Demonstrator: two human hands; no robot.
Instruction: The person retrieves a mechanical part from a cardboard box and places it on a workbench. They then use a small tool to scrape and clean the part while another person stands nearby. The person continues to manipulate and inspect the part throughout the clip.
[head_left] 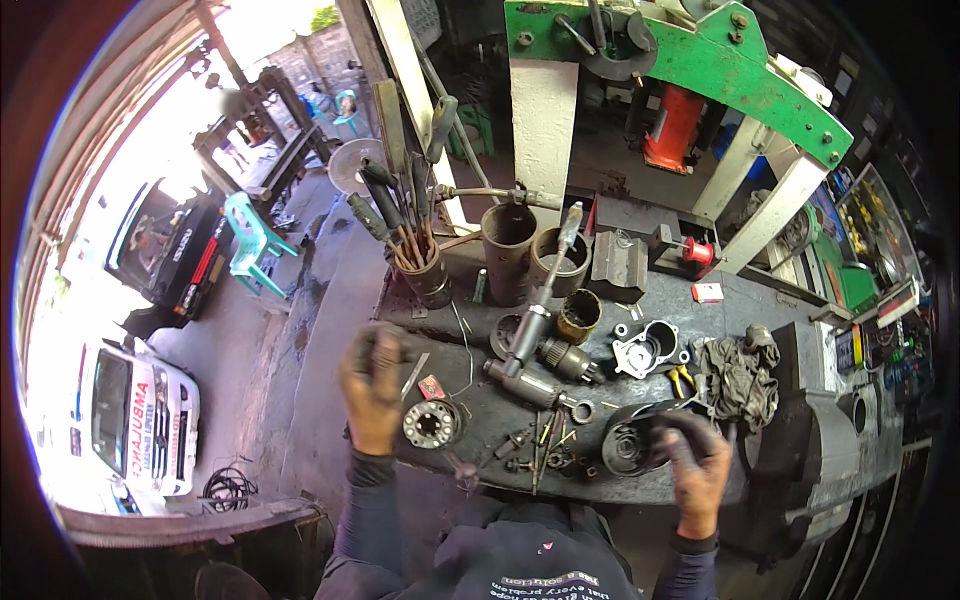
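Note:
My left hand (pixel 374 392) is raised over the bench's left edge, its blackened fingers pointing up and a little bent, with no object visible in it. Just right of it lies a round metal plate with a ring of holes (pixel 432 424). My right hand (pixel 697 468) hovers at the right rim of a dark round housing (pixel 630 442); thumb and fingers are apart, and whether they touch the rim is unclear. Between the hands lie a hydraulic cylinder with an eye end (pixel 530 380), a ribbed gear piece (pixel 570 358) and several small loose parts (pixel 545 445).
Behind stand a can of tools (pixel 425 280), a tall metal tube (pixel 508 250) and a green-and-white press frame (pixel 545 130). A silver casting (pixel 645 350), a crumpled rag (pixel 740 375) and a vise (pixel 820 430) sit to the right. Vehicles and a green chair (pixel 255 240) are at left.

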